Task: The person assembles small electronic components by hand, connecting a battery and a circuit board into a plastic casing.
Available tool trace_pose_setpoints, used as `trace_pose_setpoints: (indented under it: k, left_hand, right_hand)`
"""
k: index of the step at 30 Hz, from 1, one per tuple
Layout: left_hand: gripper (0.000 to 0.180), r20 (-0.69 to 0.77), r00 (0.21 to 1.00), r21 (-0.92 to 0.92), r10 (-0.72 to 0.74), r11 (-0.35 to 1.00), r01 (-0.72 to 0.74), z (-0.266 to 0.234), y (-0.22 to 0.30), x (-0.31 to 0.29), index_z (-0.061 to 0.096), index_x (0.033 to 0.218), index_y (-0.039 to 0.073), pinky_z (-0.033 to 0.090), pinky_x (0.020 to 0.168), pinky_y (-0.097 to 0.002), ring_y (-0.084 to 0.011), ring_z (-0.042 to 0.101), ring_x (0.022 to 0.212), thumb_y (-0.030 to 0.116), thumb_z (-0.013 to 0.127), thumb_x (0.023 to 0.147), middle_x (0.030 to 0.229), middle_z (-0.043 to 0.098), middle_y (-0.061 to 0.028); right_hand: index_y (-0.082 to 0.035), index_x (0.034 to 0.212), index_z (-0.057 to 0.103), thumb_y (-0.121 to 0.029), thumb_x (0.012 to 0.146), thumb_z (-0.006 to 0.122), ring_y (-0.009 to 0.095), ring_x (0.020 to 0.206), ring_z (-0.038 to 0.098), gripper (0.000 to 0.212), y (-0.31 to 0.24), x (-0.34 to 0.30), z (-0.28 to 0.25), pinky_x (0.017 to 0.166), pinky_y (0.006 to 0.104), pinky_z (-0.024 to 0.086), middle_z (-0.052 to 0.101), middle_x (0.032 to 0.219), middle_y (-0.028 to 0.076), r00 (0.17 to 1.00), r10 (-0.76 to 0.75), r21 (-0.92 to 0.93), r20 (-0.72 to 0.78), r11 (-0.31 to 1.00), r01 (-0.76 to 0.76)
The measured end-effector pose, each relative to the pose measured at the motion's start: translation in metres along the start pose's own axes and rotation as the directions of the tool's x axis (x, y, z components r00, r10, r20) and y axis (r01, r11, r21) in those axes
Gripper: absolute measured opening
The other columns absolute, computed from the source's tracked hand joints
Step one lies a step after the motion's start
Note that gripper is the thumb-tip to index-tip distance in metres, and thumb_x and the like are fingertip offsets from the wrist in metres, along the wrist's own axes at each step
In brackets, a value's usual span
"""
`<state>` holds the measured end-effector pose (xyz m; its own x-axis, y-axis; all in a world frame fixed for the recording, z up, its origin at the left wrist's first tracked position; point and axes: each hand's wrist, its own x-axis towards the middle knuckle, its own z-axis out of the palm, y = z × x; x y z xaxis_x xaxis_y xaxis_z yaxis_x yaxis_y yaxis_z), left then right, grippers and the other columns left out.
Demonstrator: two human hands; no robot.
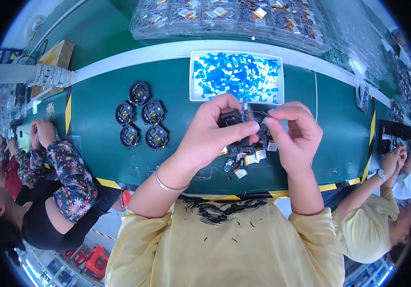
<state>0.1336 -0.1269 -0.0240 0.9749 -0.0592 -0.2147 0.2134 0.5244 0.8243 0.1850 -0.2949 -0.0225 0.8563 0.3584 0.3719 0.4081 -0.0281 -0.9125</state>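
Above the green counter (109, 158), my left hand (215, 131) fingers clamp a round black housing (229, 119); my right hand (294, 134) fingers pinch its thin wire (258, 113). Five matching housings (140, 122) lie left.

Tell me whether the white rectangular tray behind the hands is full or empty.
Full: the white rectangular tray is covered nearly edge to edge with loose blue film scraps.

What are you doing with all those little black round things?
A person at a green workbench holds a small black round part in the left hand, while the right hand pinches a thin wire at it. Five more black round parts lie to the left, small silver pieces lie under the hands, and a white tray of blue bits sits behind. Other people work on both sides.
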Motion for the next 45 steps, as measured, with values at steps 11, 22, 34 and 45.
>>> trace_pose_setpoints:
  k: [11,22,34,45]
  left_hand:
    - [0.010,-0.123,0.991,-0.222,-0.061,0.974,0.032,-0.005,-0.013,0.005,0.063,0.092,-0.001,0.055,0.064,-0.0310,-0.0200,0.065,0.072,0.001,0.061,0.082,0.087,0.066,-0.0126]
    - [0.008,-0.029,0.989,-0.167,-0.147,0.976,0.140,-0.017,-0.005,0.008,0.062,0.088,-0.001,0.052,0.063,-0.0286,-0.0179,0.064,0.068,0.003,0.065,0.082,0.080,0.065,-0.0099]
    - [0.010,-0.204,0.972,-0.113,-0.118,0.989,0.097,-0.017,-0.006,0.010,0.062,0.089,0.001,0.053,0.059,-0.0271,-0.0159,0.064,0.066,0.006,0.066,0.081,0.078,0.065,-0.0095]
    - [0.015,-0.049,0.990,-0.041,-0.132,0.991,0.130,-0.007,0.008,0.003,0.058,0.100,0.001,0.056,0.063,-0.0285,-0.0173,0.065,0.081,0.003,0.054,0.086,0.094,0.065,-0.0129]
  right_hand:
    - [-0.002,0.079,0.063,0.005,0.065,0.070,0.023,0.064,0.058,0.017,0.000,0.005,0.009,0.057,0.0312,0.045,0.059,0.072,0.008,0.894,-0.413,-0.428,0.175,0.785,0.447]
    - [-0.001,0.082,0.060,0.004,0.074,0.059,0.022,0.079,0.055,0.009,0.016,0.018,-0.011,0.072,0.0301,0.044,0.057,0.085,0.010,0.993,0.112,-0.301,0.028,0.949,-0.098]
    - [-0.004,0.086,0.064,0.003,0.074,0.056,0.027,0.098,0.054,0.016,0.014,0.027,-0.028,0.085,0.0347,0.042,0.058,0.103,0.011,0.987,-0.116,-0.640,0.113,0.751,0.161]
    - [0.000,0.081,0.063,0.005,0.070,0.066,0.013,0.066,0.060,0.012,-0.003,0.005,0.012,0.062,0.0247,0.047,0.063,0.076,0.006,1.000,-0.001,-0.348,0.014,0.937,0.006]
